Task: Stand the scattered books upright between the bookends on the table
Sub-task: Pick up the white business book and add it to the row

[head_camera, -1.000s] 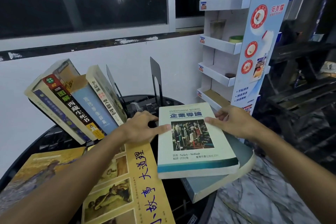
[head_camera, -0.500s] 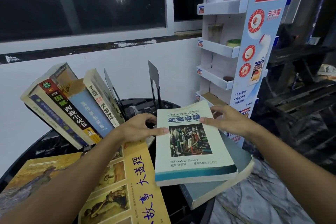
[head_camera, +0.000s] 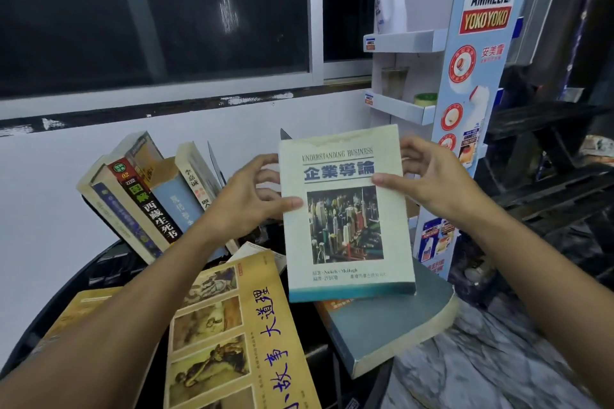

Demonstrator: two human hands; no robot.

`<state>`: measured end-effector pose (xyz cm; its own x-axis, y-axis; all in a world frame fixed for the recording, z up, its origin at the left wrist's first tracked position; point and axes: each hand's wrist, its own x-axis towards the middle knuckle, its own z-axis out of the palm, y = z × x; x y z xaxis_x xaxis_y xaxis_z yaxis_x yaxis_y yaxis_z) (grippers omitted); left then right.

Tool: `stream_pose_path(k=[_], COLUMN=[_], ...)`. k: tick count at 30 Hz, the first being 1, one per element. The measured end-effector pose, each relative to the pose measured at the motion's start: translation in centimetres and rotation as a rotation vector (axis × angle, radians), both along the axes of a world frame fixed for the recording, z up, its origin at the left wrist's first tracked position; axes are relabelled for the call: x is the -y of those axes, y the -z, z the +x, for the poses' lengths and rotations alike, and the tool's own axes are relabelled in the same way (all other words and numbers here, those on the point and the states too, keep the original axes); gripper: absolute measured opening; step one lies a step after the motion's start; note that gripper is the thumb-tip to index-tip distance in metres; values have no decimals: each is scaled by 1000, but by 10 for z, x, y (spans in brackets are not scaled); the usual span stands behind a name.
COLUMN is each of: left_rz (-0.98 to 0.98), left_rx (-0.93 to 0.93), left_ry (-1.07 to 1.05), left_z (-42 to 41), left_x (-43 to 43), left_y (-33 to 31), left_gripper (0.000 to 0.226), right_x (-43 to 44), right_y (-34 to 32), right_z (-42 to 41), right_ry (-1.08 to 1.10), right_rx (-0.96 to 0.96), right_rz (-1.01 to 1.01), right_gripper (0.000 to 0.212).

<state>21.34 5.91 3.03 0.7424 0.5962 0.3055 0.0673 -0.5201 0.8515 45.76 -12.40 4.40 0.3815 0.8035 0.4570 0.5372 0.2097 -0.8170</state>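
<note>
Back edge of the table (head_camera: pixel 109 264) has leaning books (head_camera: pixel 149 206), left hand (head_camera: pixel 246 206) and right hand (head_camera: pixel 432 183) grip the white book (head_camera: pixel 345 226), yellow book (head_camera: pixel 232 335) and teal book (head_camera: pixel 385 325) lie flat

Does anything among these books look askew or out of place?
Yes. The row of books leans steeply left instead of standing upright, and a grey-green book juts past the table rim. The left hand and right hand hold the Understanding Business book.
</note>
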Motion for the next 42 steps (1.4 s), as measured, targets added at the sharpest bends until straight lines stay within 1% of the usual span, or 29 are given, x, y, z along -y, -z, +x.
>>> stream_pose_path(k=[4,7,11,15,19,21,25,29,31,36,38,42], left_rz=[176,243,277,301,326,350,364,370,422,620,660,710], left_rx=[45,39,7,-21,-16,-15,-13,-12,-44,-157,-186,-235], left_ry=[-30,-29,-13,-44,-98,-122,-150,-165,-203,-342,-396,-451], left_z=[-2,-1,1,1,3,4,5,-1,-10,-37,-47,-64], left_x=[-2,-3,-2,-4,-4,-3,-6,-14,-20,-36,-42,-52], left_y=[-11,-12,-12,-12,-9,-8,-7,-7,-7,-10,-11,-12], left_gripper=[77,71,71,78,78,77,74,72,73,70,70,75], right_x=[7,9,11,12,9,9,8,3,-1,-14,-22,-41], right_y=[-14,-13,-11,-20,-25,-26,-24,-26,-29,-35,-37,-36], right_z=[-11,-17,-21,-16,-10,-11,-18,-29,-35,-58,-68,-83], right_ry=[35,78,86,44,17,23,66,141,184,282,308,335], right_rx=[93,157,196,172,160,164,150,179,223,324,355,356], right_rz=[38,43,33,-17,-48,-53,-17,27,39,55,70,103], right_gripper=[60,56,52,39,43,41,38,22,19,24,29,33])
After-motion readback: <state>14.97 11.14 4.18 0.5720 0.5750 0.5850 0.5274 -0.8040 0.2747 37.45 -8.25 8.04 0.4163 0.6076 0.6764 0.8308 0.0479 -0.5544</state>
